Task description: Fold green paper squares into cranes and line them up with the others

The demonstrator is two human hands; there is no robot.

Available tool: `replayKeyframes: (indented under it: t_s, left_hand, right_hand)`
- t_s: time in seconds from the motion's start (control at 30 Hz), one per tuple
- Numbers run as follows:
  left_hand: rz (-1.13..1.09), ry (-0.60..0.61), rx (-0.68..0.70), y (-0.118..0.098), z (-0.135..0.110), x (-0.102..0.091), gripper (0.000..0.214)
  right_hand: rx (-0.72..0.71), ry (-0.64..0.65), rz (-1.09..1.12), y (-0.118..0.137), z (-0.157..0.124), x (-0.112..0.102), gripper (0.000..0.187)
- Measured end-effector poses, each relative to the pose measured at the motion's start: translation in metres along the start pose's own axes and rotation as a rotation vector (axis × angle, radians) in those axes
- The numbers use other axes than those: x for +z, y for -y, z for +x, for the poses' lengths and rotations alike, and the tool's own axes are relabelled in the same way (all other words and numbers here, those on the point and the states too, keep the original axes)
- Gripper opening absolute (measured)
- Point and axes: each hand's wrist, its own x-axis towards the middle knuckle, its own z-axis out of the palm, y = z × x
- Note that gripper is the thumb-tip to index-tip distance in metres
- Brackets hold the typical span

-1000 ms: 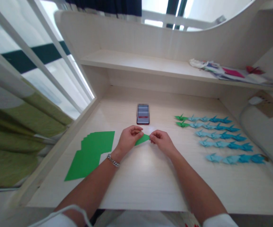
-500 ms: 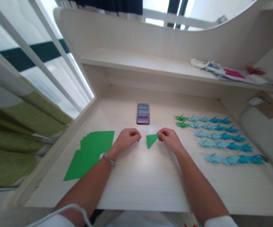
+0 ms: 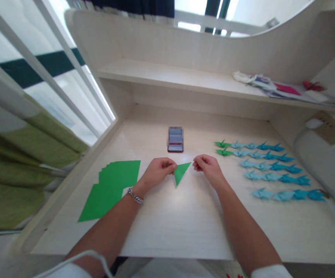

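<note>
My left hand [image 3: 160, 169] pinches one corner of a small green folded paper triangle [image 3: 180, 172], just above the table. The triangle's point faces down toward me and its other corner reaches to the right. Close to that corner is my right hand [image 3: 208, 166], its fingers curled together with a small gap between them and the paper; nothing shows in them. Green paper sheets [image 3: 112, 189] lie fanned out by my left forearm. On the right, folded paper cranes [image 3: 274, 166] in green and several blues stand in rows.
A phone [image 3: 176, 139] with a blurred screen lies on the white table [image 3: 179, 227] beyond my hands. Papers [image 3: 283, 88] rest on the shelf at the back right. A white plug and cable [image 3: 314, 123] hang at the right wall. Bars and a curtain [image 3: 16, 173] border the left.
The green triangle has passed from my right hand to my left and shows a different face. My right fingers have let go of it and sit just off its corner.
</note>
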Motion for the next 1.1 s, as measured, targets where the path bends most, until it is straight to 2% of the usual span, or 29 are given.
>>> replayKeyframes:
  t_s: [0.17, 0.27, 0.5, 0.6, 0.67, 0.77, 0.9, 0.97, 1.1]
  left_hand:
    - [-0.001, 0.013, -0.013, 0.000, -0.001, 0.002, 0.020]
    - [-0.012, 0.029, -0.020, 0.001, -0.001, 0.003, 0.022]
    - [-0.011, 0.008, -0.060, 0.006, 0.001, 0.001, 0.025]
    - [-0.024, -0.059, -0.011, 0.008, 0.002, 0.004, 0.025]
    - [-0.004, -0.102, 0.046, 0.008, 0.000, 0.009, 0.036]
    - [0.143, -0.108, 0.094, 0.008, -0.004, 0.017, 0.051]
    - [0.266, -0.114, 0.131, 0.007, -0.008, 0.024, 0.053]
    - [0.235, -0.100, 0.100, 0.008, -0.009, 0.025, 0.052]
    - [0.039, -0.029, 0.018, 0.009, -0.006, 0.023, 0.049]
  right_hand:
    - [-0.050, 0.098, -0.086, 0.002, -0.006, 0.009, 0.028]
    - [-0.047, 0.084, -0.115, 0.000, -0.006, 0.012, 0.029]
    - [-0.001, 0.043, 0.018, -0.006, -0.003, 0.019, 0.036]
    - [-0.001, -0.002, 0.011, -0.006, -0.004, 0.021, 0.036]
    - [0.010, -0.049, 0.006, -0.006, -0.005, 0.023, 0.036]
    - [0.029, -0.088, 0.017, -0.005, -0.006, 0.025, 0.036]
    - [0.013, -0.101, 0.048, -0.003, -0.009, 0.029, 0.035]
    - [0.005, -0.092, 0.063, -0.003, -0.009, 0.031, 0.034]
    - [-0.011, -0.065, 0.056, -0.004, -0.008, 0.031, 0.033]
